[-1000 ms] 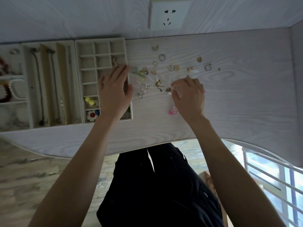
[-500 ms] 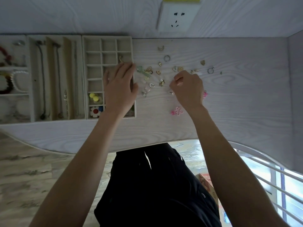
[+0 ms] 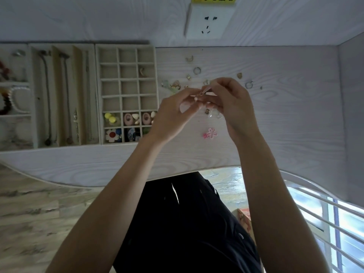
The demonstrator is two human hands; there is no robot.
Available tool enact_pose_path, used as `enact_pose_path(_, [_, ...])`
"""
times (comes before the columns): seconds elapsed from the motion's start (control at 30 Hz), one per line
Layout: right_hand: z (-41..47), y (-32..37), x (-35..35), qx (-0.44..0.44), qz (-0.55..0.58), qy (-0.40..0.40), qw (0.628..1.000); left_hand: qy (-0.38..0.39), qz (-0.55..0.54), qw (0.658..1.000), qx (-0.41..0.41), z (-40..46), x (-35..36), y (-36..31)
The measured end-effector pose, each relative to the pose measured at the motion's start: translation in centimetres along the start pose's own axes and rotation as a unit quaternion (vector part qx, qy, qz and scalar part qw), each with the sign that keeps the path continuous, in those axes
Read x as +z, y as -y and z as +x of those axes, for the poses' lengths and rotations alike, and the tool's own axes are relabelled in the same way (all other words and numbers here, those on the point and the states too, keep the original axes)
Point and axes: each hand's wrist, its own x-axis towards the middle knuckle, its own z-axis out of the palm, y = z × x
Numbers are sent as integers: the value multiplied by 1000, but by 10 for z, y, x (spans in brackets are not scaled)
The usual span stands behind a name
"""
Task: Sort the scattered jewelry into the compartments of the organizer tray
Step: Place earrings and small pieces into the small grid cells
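Observation:
A beige organizer tray [image 3: 156, 75] with a grid of small compartments lies at the left of the desk; its lower cells hold yellow, pink and flower-shaped pieces, and one upper cell holds a small gold earring [image 3: 142, 71]. Both hands meet above the desk right of the tray. My right hand [image 3: 231, 103] and my left hand [image 3: 175, 113] together pinch a small gold earring with a white bead [image 3: 199, 95] between their fingertips. Scattered jewelry lies behind them: a ring [image 3: 197, 70], a second ring [image 3: 249, 84], gold charms [image 3: 175, 85]. A pink flower clip [image 3: 210, 133] lies nearer me.
Left of the grid tray lie a tray of long slots with necklaces [image 3: 47, 95] and a tray with bead bracelets [image 3: 17, 99]. A wall with a socket [image 3: 208, 20] rises behind the desk, a side wall at the right. The curved desk edge [image 3: 98, 180] is near my legs.
My left hand has lifted off the grid tray and moved right to meet my right hand. My right hand has risen from the desk with a small earring, now pinched by both hands.

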Motion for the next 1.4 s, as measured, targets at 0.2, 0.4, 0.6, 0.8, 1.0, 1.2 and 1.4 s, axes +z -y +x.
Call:
enact_pose_path(0.2, [0, -16, 24, -50, -94, -7, 994, -95, -97, 990, -32, -28, -28, 21])
enact_pose_path(0.4, [9, -45, 59, -114, -204, 34, 972, -201, -39, 976, -69, -37, -61, 37])
enact_pose_path(0.6, [13, -64, 81, -221, -321, 21, 921, -173, 81, 980, -63, -15, -92, 39])
enact_pose_path(0.8, [15, -83, 92, -274, -394, -8, 877, -127, 185, 974, -27, -17, -93, 42])
enact_pose_path(1.0, [-3, -85, 80, -299, -402, -75, 862, -137, 340, 929, 57, -45, -99, 61])
enact_pose_path(1.2, [6, -88, 84, -323, -561, -13, 763, -127, 399, 904, 84, -39, -104, 64])
enact_pose_path(1.4, [8, -85, 89, -332, -630, 3, 702, -62, 499, 861, 80, -31, -96, 65])
